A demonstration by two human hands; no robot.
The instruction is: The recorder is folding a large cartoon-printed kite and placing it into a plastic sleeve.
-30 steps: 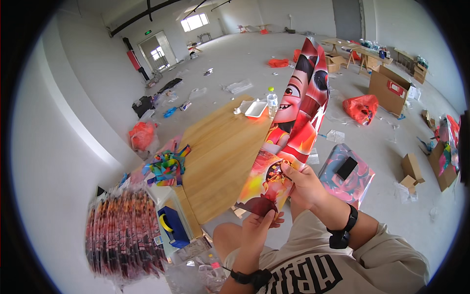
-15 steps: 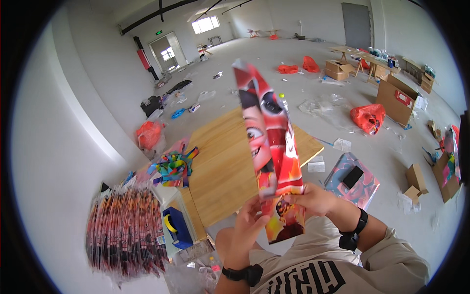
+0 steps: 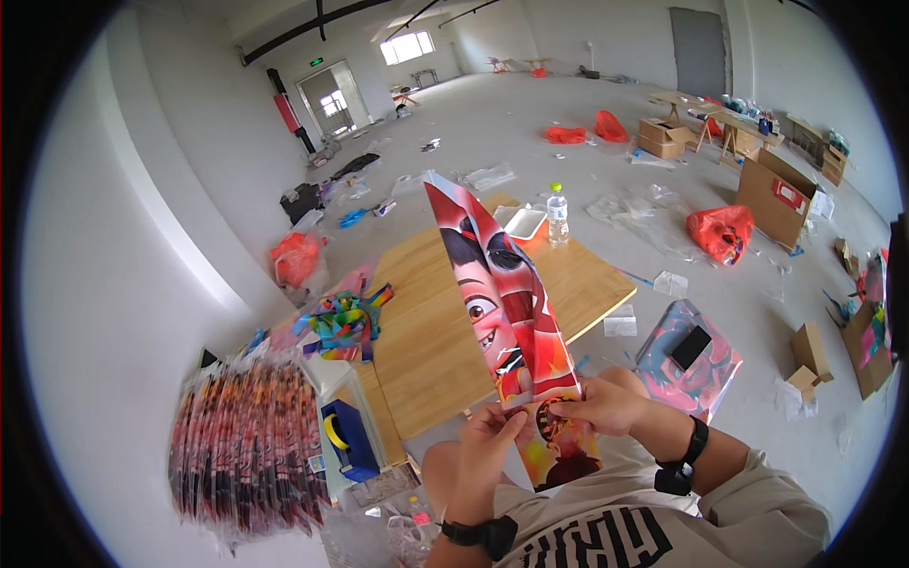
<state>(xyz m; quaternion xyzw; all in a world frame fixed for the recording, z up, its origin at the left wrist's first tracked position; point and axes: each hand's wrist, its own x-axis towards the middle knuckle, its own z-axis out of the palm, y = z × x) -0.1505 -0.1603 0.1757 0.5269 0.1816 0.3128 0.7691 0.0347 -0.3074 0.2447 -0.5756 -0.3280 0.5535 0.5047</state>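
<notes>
A long, narrow folded sheet (image 3: pixel 544 331), glossy and printed red with a cartoon face, stands raised in front of me, pointed at its top and leaning left. Below my fingers its lower part shows a yellow and red print and hangs over my lap. My left hand (image 3: pixel 485 443) pinches the left edge at the crease between the two parts. On the opposite edge my right hand (image 3: pixel 611 407) grips it, thumb lying across the front. The fingers behind the sheet are hidden. Each wrist carries a black band.
Beyond the sheet stands a wooden table (image 3: pixel 407 350) with a rainbow ribbon bundle (image 3: pixel 343 320), a white tray (image 3: pixel 521 223) and a water bottle (image 3: pixel 558 216). Left are a row of bagged printed packets (image 3: pixel 246 445) and a blue tape dispenser (image 3: pixel 348 440). A phone (image 3: pixel 691 347) lies right.
The folded sheet has come down and tilted further left, uncovering the bottle and tray. Both hands keep their hold near the crease. The view has shifted slightly.
</notes>
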